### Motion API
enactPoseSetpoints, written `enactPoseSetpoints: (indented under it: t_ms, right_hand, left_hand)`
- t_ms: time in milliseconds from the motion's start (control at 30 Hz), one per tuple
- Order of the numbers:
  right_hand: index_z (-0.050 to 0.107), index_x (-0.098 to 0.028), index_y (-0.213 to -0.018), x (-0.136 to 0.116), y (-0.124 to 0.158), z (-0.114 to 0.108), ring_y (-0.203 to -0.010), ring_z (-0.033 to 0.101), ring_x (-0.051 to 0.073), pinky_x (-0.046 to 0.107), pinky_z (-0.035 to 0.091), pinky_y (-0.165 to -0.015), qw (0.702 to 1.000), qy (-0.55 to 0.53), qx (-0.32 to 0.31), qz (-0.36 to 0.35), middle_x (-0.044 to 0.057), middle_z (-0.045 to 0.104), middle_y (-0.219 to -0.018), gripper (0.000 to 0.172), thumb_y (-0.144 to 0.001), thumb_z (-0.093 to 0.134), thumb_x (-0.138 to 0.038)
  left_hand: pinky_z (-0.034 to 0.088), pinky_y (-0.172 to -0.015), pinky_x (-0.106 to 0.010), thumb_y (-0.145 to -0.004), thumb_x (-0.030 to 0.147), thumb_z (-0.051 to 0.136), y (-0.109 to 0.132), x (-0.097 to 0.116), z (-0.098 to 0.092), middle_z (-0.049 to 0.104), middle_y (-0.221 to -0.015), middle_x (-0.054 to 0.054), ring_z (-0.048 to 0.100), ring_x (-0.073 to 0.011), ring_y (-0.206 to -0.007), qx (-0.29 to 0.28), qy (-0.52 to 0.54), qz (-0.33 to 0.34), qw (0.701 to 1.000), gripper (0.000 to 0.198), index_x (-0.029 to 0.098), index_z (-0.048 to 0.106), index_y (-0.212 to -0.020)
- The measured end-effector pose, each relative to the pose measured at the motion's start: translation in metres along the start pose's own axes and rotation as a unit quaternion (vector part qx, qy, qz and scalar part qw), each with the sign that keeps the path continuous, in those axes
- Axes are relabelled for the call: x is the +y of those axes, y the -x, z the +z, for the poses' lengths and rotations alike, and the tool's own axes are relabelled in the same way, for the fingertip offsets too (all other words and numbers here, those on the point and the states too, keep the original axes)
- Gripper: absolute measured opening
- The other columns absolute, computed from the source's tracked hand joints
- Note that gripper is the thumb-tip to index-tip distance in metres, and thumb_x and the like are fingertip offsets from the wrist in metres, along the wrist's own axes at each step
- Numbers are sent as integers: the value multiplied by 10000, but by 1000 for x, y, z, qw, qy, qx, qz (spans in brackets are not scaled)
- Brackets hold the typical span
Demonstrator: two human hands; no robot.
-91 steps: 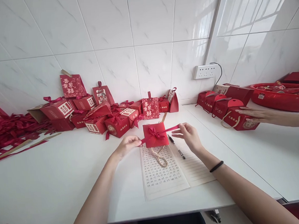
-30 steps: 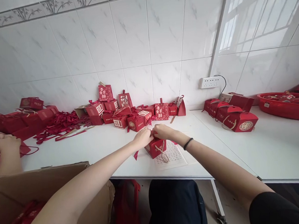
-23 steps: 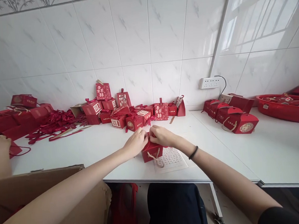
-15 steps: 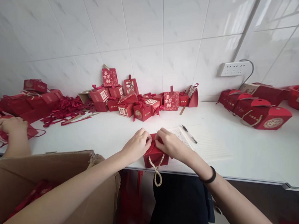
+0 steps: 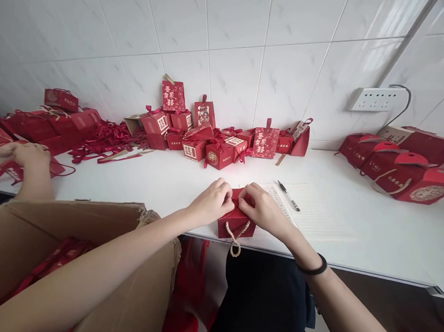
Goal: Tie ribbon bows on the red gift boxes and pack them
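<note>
A small red gift box [image 5: 236,227] stands at the table's front edge, its twisted cream rope handle [image 5: 235,246] hanging down the near side. My left hand [image 5: 213,201] is at the left of the box top, thumb and fingers pinched together. From the right, my right hand [image 5: 261,206] pinches at the same top, its fingers curled. Both seem to grip a thin red ribbon or the top flaps, but the fingers hide what exactly is between them. Under and behind the box lies a written sheet [image 5: 280,200], with a black pen [image 5: 288,196] beside it.
Finished-looking red boxes [image 5: 221,155] line the wall, with red ribbons [image 5: 105,138] to their left. More boxes [image 5: 418,181] stand at right near a socket strip [image 5: 376,100]. A cardboard carton [image 5: 134,271] is at front left. Another person's hands [image 5: 31,153] work at far left.
The camera view has shifted. My hands remain at the box top, with my left fingertips now slightly lower against it. The other person's hands have moved a little at the far left.
</note>
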State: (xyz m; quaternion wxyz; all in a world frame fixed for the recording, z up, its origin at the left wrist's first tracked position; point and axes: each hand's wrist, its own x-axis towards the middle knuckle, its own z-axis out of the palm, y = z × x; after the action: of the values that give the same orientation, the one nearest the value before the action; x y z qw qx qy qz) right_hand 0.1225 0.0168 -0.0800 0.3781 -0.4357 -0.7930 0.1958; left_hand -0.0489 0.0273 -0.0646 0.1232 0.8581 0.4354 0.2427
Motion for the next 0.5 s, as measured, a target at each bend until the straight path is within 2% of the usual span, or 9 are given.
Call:
enactPoseSetpoints:
  t_ms: [133, 233, 367, 500]
  right_hand:
    - [473, -200, -720, 4, -2, 3, -664, 495, 152, 274, 404, -644, 995, -87, 9, 51, 0, 524, -717, 85, -789, 431, -227]
    - [504, -193, -712, 6, -3, 2, -696, 493, 154, 287, 403, -674, 993, -103, -1, 59, 5, 532, -749, 97, -768, 447, -247]
    - [530, -187, -698, 6, -4, -2, -736, 491, 153, 294, 401, -718, 991, -115, -32, 67, 8, 526, -768, 110, -747, 435, -213]
    - [497, -191, -669, 1, -5, -2, -766, 482, 164, 304, 398, -757, 994, -87, -55, 24, 4, 492, -742, 86, -748, 465, -202]
  left_hand:
    - [431, -779, -336, -768, 186, 475, 0, 0, -2, 484, -865, -27, 494, -181, -837, -20, 11, 5, 1000, 35, 191, 460, -737]
    - [434, -807, -334, -781, 239, 513, -1, -1, -2, 486, -880, -29, 504, -186, -876, -23, 24, 7, 999, 69, 189, 476, -752]
    - [432, -722, -304, -794, 190, 467, -3, -1, 0, 472, -854, -16, 497, -149, -741, -1, 3, 0, 1000, 61, 188, 464, -733]
    - [416, -652, -296, -788, 178, 457, -6, 2, 3, 455, -829, -8, 480, -137, -657, 36, -48, -64, 996, 79, 189, 454, -710]
